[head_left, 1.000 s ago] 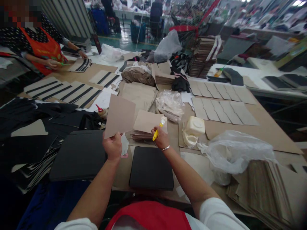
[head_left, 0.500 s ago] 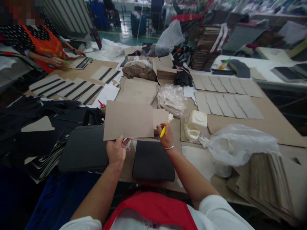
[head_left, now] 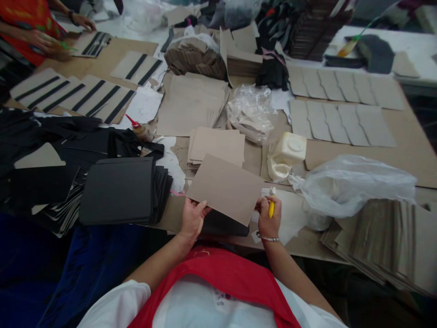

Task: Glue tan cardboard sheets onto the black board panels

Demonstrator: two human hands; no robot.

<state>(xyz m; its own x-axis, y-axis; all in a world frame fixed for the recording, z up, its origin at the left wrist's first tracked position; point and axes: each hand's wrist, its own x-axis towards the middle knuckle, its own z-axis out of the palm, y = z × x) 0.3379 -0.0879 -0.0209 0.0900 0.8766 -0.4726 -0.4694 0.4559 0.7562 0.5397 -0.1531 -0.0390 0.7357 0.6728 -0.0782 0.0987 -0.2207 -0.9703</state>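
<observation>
A flat grey-brown cardboard sheet [head_left: 227,187] is held tilted in front of me. My left hand [head_left: 194,217] grips its lower left edge, thumb on top. My right hand [head_left: 269,214] is closed around a yellow-handled brush [head_left: 271,207], its pale bristle end pointing up, and its fingertips are at the sheet's right edge. Partly hidden beneath the sheet lies a black panel [head_left: 221,224]. Just beyond, a stack of smaller cardboard pieces [head_left: 216,145] sits on the table. A cut-open white plastic jug [head_left: 288,152] stands to the right of that stack.
Black panels are stacked [head_left: 118,191] at left. A red-tipped bottle [head_left: 139,130] lies behind them. At right are a clear plastic bag [head_left: 355,184], a leaning cardboard pile [head_left: 378,246] and overlapping card rows [head_left: 341,120]. Across the table a co-worker's hands [head_left: 43,42] handle striped boards.
The cardboard sheet has come closer to me, moved right and turned clockwise, now covering much of the black panel. My right hand has moved down to the sheet's edge. The view has tipped downward.
</observation>
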